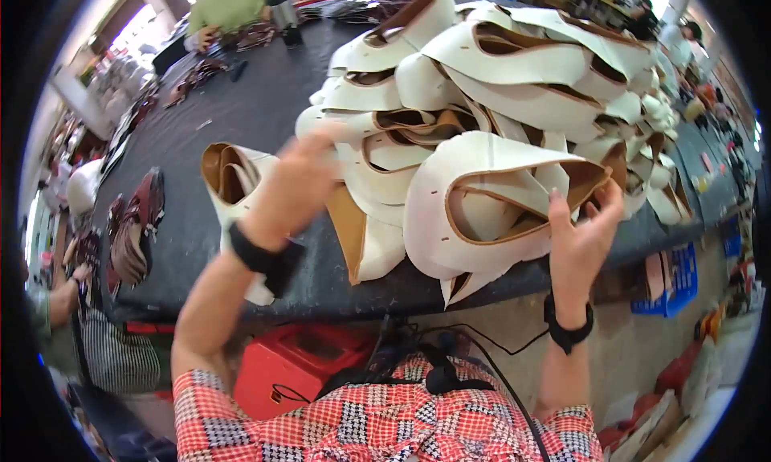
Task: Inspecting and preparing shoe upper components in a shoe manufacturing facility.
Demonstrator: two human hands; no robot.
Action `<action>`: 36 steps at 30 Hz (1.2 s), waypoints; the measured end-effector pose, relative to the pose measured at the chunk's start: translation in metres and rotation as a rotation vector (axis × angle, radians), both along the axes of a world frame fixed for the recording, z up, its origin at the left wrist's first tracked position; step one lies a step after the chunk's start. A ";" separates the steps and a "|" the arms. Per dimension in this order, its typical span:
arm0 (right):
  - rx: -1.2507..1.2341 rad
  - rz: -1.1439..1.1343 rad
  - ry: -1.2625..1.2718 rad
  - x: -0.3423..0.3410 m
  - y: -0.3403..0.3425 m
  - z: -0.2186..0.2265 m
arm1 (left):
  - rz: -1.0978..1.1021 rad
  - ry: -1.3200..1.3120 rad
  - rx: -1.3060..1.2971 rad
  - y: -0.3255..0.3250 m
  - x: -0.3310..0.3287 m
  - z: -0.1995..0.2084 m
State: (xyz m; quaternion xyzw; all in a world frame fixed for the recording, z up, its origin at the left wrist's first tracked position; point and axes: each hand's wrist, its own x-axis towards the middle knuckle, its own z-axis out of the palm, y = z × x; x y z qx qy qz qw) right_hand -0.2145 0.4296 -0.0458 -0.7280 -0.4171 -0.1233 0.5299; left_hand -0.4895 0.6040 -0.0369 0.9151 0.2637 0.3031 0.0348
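Observation:
My right hand (584, 233) grips the right end of a white leather shoe upper (428, 209) with a tan lining, its thumb and fingers closed on the edge. The upper lies tilted at the near side of a large heap of similar white uppers (514, 64). My left hand (293, 181) is smeared by motion, so its fingers cannot be read. It passes over the table between the heap and a separate curled white upper (255, 166), partly covered by my hand and forearm. Close to that hand, another upper (377, 249) shows tan lining at the table's near edge.
Dark maroon pieces (136, 233) lie on the black-covered table (241, 100) at the left. Across it sits a person in light green (233, 8). A red box (289, 361) stands below the near edge, a blue crate (679, 281) at right. Another person's hand (82, 272) shows far left.

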 end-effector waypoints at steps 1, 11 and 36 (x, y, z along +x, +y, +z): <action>0.000 0.011 0.066 0.007 0.012 -0.011 | -0.162 -0.145 -0.027 -0.021 0.027 0.010; 0.208 0.616 -0.360 -0.010 -0.017 0.042 | -0.374 -0.225 -0.170 -0.104 0.105 0.044; -0.361 1.261 1.164 -0.040 0.015 -0.034 | 0.200 -0.778 -1.181 -0.157 0.059 -0.031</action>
